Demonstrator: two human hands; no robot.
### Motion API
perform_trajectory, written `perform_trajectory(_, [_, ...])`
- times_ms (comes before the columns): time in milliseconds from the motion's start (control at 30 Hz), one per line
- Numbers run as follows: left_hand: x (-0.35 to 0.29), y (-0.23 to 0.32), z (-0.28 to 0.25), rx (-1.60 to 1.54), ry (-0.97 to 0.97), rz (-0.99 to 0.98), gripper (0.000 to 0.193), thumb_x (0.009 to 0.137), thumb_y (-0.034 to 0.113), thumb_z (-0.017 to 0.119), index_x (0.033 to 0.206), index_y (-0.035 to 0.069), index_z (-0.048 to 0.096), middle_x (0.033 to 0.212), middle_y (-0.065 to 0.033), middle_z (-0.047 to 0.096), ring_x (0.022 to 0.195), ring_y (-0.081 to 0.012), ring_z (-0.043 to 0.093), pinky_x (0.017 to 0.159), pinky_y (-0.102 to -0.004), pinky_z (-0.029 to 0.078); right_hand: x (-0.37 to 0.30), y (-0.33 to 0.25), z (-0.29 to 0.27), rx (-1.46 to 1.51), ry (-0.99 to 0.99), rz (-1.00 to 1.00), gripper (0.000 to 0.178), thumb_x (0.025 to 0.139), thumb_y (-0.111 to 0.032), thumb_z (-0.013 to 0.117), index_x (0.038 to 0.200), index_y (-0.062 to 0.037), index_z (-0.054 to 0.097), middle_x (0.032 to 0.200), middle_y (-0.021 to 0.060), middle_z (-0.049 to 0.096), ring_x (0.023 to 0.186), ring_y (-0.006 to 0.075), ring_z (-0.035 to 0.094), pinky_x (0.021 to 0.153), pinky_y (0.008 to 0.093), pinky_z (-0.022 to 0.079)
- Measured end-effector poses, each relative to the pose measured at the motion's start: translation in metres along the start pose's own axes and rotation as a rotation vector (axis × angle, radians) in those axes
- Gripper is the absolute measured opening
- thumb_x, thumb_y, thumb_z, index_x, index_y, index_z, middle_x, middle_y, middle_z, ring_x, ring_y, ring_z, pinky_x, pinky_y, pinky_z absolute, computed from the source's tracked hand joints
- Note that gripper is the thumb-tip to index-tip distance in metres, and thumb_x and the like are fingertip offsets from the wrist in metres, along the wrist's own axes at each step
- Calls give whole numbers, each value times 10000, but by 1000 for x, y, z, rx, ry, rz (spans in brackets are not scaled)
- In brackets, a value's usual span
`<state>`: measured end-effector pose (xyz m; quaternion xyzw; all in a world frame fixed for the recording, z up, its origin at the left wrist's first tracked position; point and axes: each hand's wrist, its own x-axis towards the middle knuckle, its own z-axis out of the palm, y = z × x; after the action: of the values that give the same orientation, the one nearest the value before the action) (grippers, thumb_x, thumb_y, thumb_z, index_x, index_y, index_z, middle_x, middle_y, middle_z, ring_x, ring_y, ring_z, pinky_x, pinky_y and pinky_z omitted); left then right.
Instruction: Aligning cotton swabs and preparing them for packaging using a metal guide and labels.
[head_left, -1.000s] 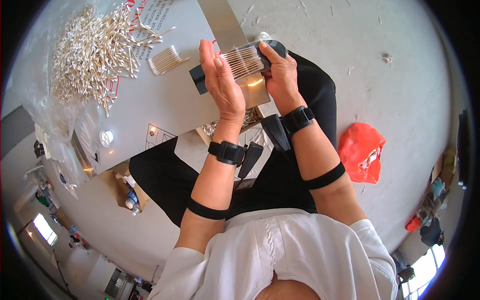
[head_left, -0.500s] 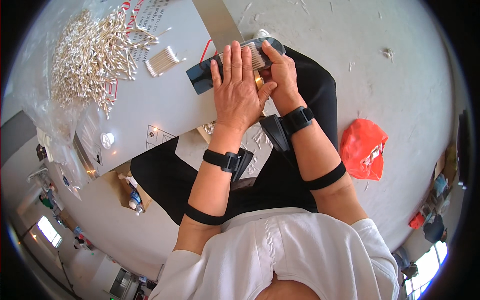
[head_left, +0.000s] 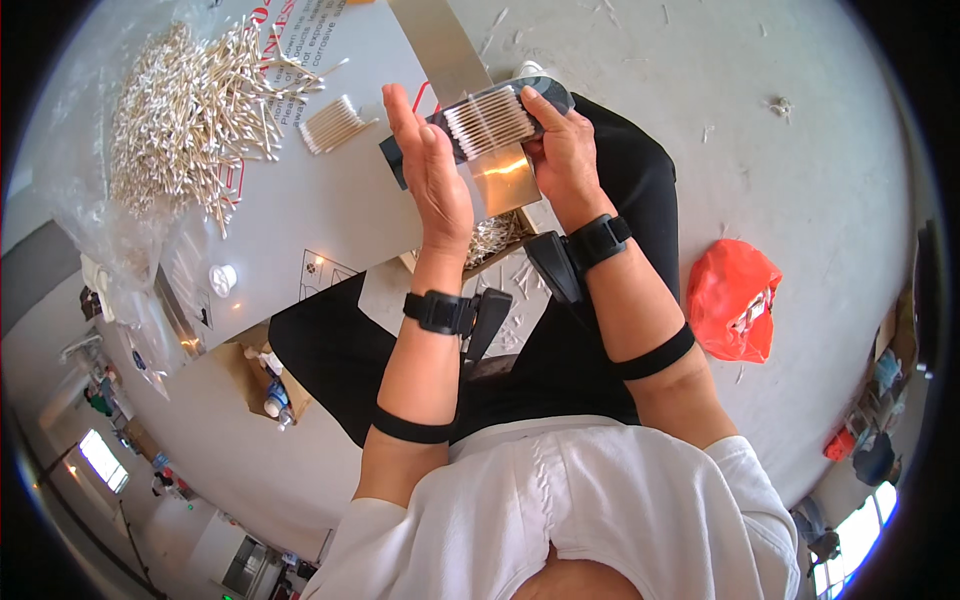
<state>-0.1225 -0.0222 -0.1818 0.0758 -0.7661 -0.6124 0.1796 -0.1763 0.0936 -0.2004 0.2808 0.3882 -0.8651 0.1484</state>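
A flat row of cotton swabs [head_left: 490, 122] lies side by side on a long dark strip [head_left: 393, 160] with a blue-grey pattern. My right hand [head_left: 567, 150] grips the strip's right end, thumb on top beside the swabs and fingers underneath. My left hand [head_left: 432, 170] is turned on edge at the left of the row, its fingers stretched out and holding nothing. Whether it touches the strip I cannot tell. Another small bundle of swabs [head_left: 331, 125] lies on the table to the left, next to a large loose heap of swabs [head_left: 185, 115].
The grey table [head_left: 265, 255] with printed lettering reaches in from the left. Below its edge stands an open box with loose swabs [head_left: 490, 238]. A red plastic bag [head_left: 733, 300] lies on the floor at right. A white cap-like piece [head_left: 222, 279] sits near the table's corner.
My left hand has lifted off the swabs and tilted onto its edge, moving left. The swab row and the shiny metal edge below it now show. My right hand keeps its grip.
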Motion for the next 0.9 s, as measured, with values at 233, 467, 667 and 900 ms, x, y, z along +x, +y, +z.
perform_trajectory(233, [15,-9,19,-429,80,-12,747,1016,449,339,1494,-62,77,1582,-210,54,1473,-291,44,1193,-428,24,0,0,-2,-24,-32,-32,96,835,-69,723,843,6,663,787,63,673,652,156,644,581,297,530])
perform_trajectory(467, [16,-12,14,-407,36,10,739,1010,451,370,1487,-65,140,1578,-200,119,1470,-278,78,1193,-423,22,2,5,-1,-47,-32,-33,102,831,-86,732,846,-4,674,777,48,671,636,145,634,561,281,511])
perform_trajectory(667, [20,-17,-22,-72,148,34,431,945,182,566,1327,8,467,1356,-142,486,1264,-249,449,1027,-367,376,2,5,-4,-24,-45,1,138,842,-147,737,897,-40,669,774,13,648,610,116,600,528,255,462])
perform_trajectory(900, [101,-18,-104,604,139,126,113,799,43,667,908,14,655,896,-115,659,870,-278,608,786,-367,489,7,4,-8,-3,32,19,222,876,-275,706,875,-67,629,704,-29,566,526,58,433,463,226,307])
